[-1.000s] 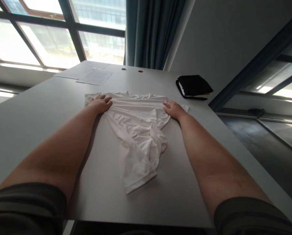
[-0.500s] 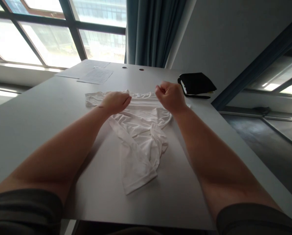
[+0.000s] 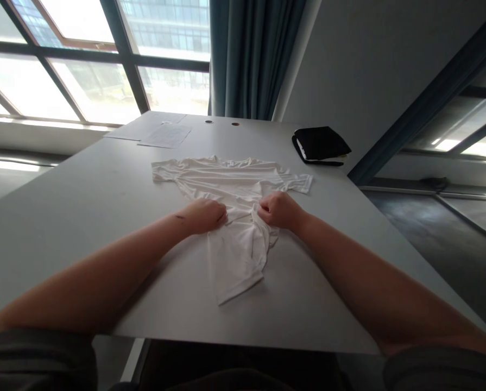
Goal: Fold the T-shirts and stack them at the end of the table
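A white T-shirt (image 3: 230, 184) lies on the table, its collar and spread sleeves at the far side. Its lower part is creased and folded over itself, with the hem end pointing toward me. My left hand (image 3: 206, 215) is closed at the left edge of the shirt's middle, fingers curled down onto the fabric. Across from it, my right hand (image 3: 281, 210) makes a fist on the right edge, against a bunched fold. The fingertips of both hands are hidden in or behind the cloth.
The white table (image 3: 145, 288) has its near edge just in front of me. A black folder (image 3: 322, 144) lies at the far right, and sheets of paper (image 3: 165, 136) at the far left. Behind the table hang blue curtains (image 3: 253, 60) beside the windows.
Both hands have come down and toward me, from near the shirt's upper part to its middle. The sleeves and collar now show fully. The view has tilted slightly.
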`<state>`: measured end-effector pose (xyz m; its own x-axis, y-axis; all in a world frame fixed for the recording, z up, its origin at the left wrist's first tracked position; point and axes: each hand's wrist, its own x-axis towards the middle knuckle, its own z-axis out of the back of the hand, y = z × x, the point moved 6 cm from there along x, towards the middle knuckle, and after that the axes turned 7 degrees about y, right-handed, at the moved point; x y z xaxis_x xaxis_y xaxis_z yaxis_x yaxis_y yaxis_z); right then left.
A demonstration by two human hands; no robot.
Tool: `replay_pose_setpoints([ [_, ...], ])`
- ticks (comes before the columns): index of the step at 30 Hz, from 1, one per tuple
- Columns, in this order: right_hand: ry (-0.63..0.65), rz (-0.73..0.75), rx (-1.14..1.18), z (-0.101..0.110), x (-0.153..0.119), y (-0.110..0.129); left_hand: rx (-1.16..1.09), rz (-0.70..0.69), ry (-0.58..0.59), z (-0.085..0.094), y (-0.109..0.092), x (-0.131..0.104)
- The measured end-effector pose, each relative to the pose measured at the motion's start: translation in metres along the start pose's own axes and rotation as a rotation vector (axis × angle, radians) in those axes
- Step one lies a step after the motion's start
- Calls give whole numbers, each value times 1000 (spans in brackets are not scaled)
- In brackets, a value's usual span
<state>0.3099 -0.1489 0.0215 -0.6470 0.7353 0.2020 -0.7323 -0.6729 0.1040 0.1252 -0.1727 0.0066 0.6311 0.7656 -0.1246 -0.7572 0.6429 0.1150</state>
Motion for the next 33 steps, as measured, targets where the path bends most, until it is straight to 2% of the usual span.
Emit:
replay_pose_setpoints([
  [4,59,110,64,0,-33,17,-7,-219,-162,5,-30,-45],
  [8,55,15,185,0,-56,27,-88,-323,-231,5,-44,-72],
  [11,143,-33,249,-10,-67,40,-100,-337,-212,7,-55,-77],
  [15,265,19,191,-23,-65,56,-96,-365,-192,13,-81,-77],
  [17,245,49,155,-22,-61,58,-83,-348,-168,15,-93,-77],
  [21,68,97,116,-5,-57,52,-99,-396,-104,21,-105,-83],
  [23,18,136,143,7,-60,48,-181,-464,-130,31,-102,-89],
  [26,81,209,237,24,-67,47,-521,-535,-126,43,-84,-95],
  [28,174,222,272,33,-74,46,-805,-456,-60,40,-61,-94],
  [31,300,194,276,45,-83,45,-1139,-224,-43,28,-21,-92],
  [33,349,148,296,52,-86,42,-1284,-190,-17,24,-3,-94],
])
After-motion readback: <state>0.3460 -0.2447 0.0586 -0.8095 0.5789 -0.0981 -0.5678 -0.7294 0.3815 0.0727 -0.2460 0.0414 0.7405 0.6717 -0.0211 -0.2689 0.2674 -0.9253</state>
